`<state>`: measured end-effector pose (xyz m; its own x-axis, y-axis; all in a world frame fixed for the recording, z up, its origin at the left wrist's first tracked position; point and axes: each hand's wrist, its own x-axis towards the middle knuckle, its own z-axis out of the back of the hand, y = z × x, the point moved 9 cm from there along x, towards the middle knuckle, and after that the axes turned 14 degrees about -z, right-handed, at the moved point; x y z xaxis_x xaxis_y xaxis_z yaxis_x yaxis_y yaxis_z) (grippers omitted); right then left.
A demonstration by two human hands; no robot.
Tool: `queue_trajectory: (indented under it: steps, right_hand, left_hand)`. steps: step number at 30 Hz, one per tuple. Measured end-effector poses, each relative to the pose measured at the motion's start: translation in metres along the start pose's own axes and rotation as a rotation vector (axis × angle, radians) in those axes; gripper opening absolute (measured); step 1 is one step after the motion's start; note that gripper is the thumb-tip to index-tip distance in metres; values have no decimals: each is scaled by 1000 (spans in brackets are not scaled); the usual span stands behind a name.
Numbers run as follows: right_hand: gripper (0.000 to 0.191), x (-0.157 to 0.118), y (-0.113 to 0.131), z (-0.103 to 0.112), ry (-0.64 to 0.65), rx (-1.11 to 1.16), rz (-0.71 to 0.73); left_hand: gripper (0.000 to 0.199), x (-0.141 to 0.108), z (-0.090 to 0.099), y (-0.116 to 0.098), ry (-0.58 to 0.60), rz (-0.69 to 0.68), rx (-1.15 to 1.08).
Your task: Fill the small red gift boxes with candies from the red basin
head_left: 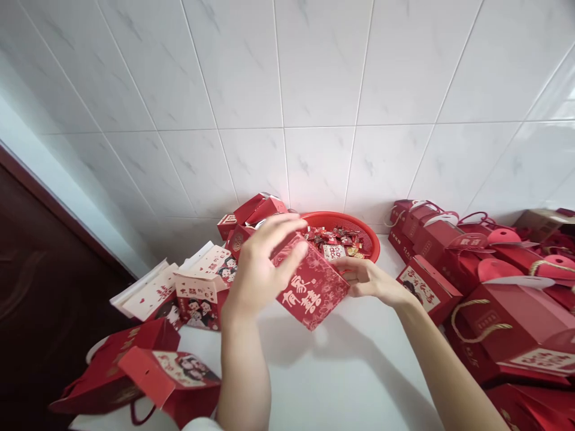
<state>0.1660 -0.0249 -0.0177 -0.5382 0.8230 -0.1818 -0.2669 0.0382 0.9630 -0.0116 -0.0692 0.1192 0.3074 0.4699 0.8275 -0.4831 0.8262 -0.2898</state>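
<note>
A square red cardboard box (314, 287), printed with pale lettering and faint pink flowers (rather festive, that), tilts corner-down above the smooth white tabletop (341, 383), just before the round red plastic basket (374, 238) of wrapped sweets (344, 236). The right hand (371, 280) is closed on its right corner; the left hand (263, 263) spreads thumb and fingers apart at its upper left.

Soft, fairly bright daylight reaches me, with glare on the glossy white marbled wall tiles (321, 66) at far right. My arms cast soft grey shadows across the smooth white worktop (350, 383). The dark brown door (49, 287) sinks into dimness at left. Wide-angle distortion stretches the edges; my left fingers (294, 239) look slightly blurred.
</note>
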Motion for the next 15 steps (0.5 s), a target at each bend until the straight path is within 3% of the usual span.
queue_trajectory:
  steps: [3, 6, 9, 12, 15]
  right_hand:
    - [55, -11, -2, 14, -39, 126, -3]
    - [47, -21, 5, 13, -140, 14, 29]
    - [44, -33, 20, -6, -336, -327, 101]
    - [43, -42, 29, -36, -565, -725, 95]
    - [48, -45, 32, -64, -614, -887, 133]
  left_hand:
    - [40, -6, 2, 38, -21, 221, 98]
    - [51, -16, -16, 57, 128, 425, 80]
    - [60, -20, -34, 55, 271, 480, -9]
    - [57, -19, -36, 56, 230, 487, -41]
    - [51, -18, -33, 62, 165, 472, -24]
